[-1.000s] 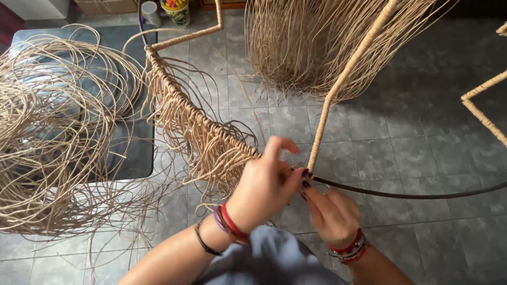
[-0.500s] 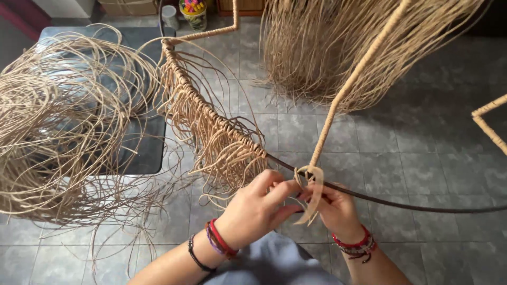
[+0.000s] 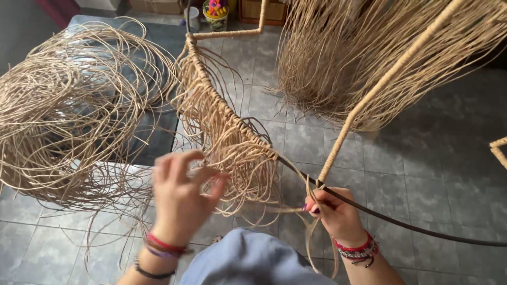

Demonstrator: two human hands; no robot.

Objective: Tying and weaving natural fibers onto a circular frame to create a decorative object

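Half a second before, both hands had been pressed together at the joint where the wrapped post met the dark rod, working a loop of cane. By this moment they had parted. The left hand had lifted away toward nine o'clock of the joint and was blurred with motion, fingers spread and loosely curled, the palm turned away from the camera; whether a strand ran between its fingers could not be told through the blur. It hung just in front of the woven fringe, with red and dark bands at the wrist.

The right hand had stayed at the joint, at about five o'clock in the view, clenched on the cane strand and pinching it against the dark rod, thumb and forefinger closed, knuckles up, beaded bracelets on the wrist. Loose ends of the strand trailed down toward six o'clock.

The wrapped post rose from that joint toward one o'clock. The fringe followed the wrapped frame rail up toward eleven o'clock. A big tangled coil of cane lay at nine o'clock on a dark mat, and a hanging bundle of strands filled twelve o'clock above the grey tiled floor.
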